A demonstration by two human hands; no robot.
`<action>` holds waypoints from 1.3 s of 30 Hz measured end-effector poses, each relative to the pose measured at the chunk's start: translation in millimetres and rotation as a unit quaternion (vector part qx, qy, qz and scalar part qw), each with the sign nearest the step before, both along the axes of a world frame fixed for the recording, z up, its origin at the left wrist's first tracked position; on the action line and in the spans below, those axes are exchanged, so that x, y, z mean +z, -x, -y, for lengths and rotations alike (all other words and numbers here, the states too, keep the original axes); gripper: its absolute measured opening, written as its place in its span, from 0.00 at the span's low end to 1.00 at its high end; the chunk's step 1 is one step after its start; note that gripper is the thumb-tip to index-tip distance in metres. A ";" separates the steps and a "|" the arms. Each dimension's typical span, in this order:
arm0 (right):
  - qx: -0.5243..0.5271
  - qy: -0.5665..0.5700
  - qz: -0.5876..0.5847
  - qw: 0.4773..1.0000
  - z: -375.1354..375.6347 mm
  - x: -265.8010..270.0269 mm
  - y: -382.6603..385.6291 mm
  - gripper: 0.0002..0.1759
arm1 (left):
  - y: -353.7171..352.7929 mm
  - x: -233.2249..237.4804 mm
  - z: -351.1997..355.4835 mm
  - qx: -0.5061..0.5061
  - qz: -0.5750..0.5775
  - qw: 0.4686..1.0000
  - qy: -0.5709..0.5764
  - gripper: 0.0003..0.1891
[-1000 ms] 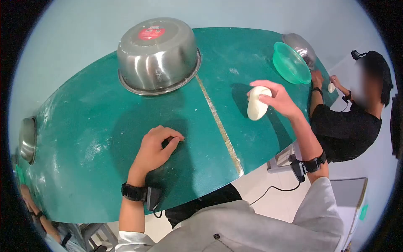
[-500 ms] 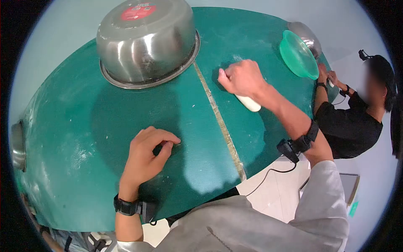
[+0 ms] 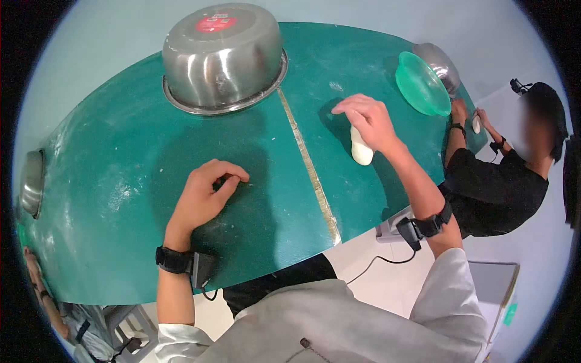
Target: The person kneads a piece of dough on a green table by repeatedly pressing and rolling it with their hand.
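A white, elongated piece of dough (image 3: 362, 152) lies on the green table (image 3: 290, 206), right of the taped seam. Over its far end is my right hand (image 3: 372, 121), fingers stretched out to the left and not wrapped around the dough; the palm hides part of it. Left of the seam, my left hand (image 3: 203, 193) hovers low over the tabletop with loosely bent fingers. A dark gap shows between its thumb and index finger, and nothing is visible in it.
A large upside-down steel basin (image 3: 224, 66) stands at the back. At the far right are a green plastic bowl (image 3: 423, 85), a steel bowl (image 3: 439, 66) and a person in black (image 3: 496, 187) holding something white. Another steel bowl (image 3: 31, 184) sits at the left edge.
My right hand has uncurled from a fist-like shape and its fingers now reach leftward. The dough now points more toward me. The view has shifted slightly; my left hand keeps its pose.
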State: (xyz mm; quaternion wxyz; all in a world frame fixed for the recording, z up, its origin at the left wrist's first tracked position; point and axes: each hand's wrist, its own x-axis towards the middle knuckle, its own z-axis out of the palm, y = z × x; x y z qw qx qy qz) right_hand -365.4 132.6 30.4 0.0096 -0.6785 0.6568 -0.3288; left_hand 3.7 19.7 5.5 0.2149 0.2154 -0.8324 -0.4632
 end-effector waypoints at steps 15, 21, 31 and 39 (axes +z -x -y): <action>-0.066 -0.048 0.315 0.945 -33.5 -14.2 -5.3 0.25 | 6.0 1.0 -2.5 0.009 -0.004 0.999 0.047 0.08; -0.126 -0.051 -0.097 0.986 49.6 -20.3 -21.3 0.24 | 8.9 0.4 -0.6 0.007 -0.011 0.999 0.039 0.08; 0.040 0.149 -0.257 0.954 51.0 -2.7 -29.8 0.24 | 2.9 -0.3 1.4 -0.011 0.012 0.999 0.027 0.07; 0.166 0.131 -0.294 0.932 47.0 2.5 -48.4 0.21 | 2.5 2.8 0.5 -0.014 0.019 1.000 0.014 0.07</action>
